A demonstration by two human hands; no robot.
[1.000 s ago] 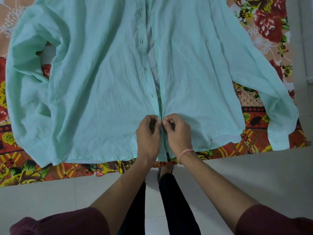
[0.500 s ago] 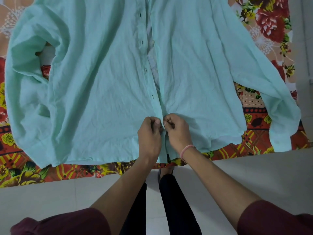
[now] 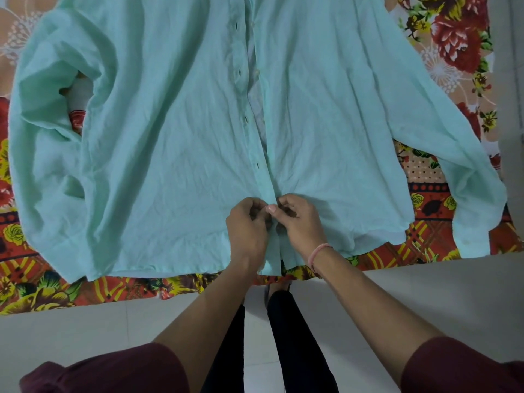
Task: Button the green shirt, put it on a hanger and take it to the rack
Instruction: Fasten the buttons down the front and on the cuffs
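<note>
2 hands (image 3: 273, 219) on green shirt (image 3: 175, 143), floral bedsheet (image 3: 453, 38), tiled floor (image 3: 425, 293).

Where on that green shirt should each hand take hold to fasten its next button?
On the two front edges of the green shirt, just above where the left hand and right hand pinch now. Come from the hem side, one grip per edge: the shirt lies flat, opening running straight away from the person.

No writing, label, brand mark or number can be read anywhere: the green shirt (image 3: 175, 143) shows none, and the bedsheet (image 3: 453, 38) carries only a flower pattern.
</note>
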